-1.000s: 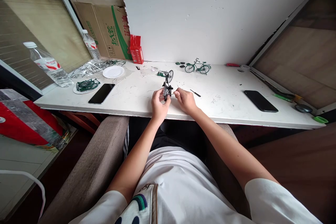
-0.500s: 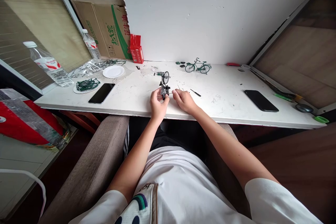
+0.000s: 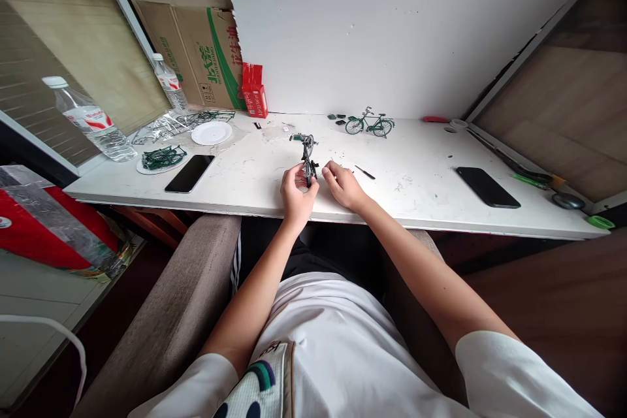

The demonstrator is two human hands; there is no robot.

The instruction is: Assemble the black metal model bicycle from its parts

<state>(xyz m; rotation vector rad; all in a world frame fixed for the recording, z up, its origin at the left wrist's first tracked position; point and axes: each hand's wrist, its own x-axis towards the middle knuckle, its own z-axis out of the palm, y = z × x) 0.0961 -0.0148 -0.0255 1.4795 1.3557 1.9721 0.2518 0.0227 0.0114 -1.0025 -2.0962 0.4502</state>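
A small dark model bicycle (image 3: 306, 157) stands upright on the white table (image 3: 421, 183) near the front edge, seen end-on. My left hand (image 3: 296, 193) grips its rear end with curled fingers. My right hand (image 3: 343, 184) is pinched at the bicycle's right side, on a small part I cannot make out. A thin dark tool (image 3: 365, 173) lies just right of my right hand.
A finished green model bicycle (image 3: 368, 124) stands at the back by the white board. Black phones lie left (image 3: 189, 174) and right (image 3: 487, 187). A white plate (image 3: 211, 133), a plate of green parts (image 3: 161, 159), water bottles (image 3: 93, 123), a red box (image 3: 255, 99) and a cardboard box sit left.
The model bicycle has been turned in my hands so that it now stands end-on, its front wheel no longer seen from the side. Both hands stayed at the same spot.
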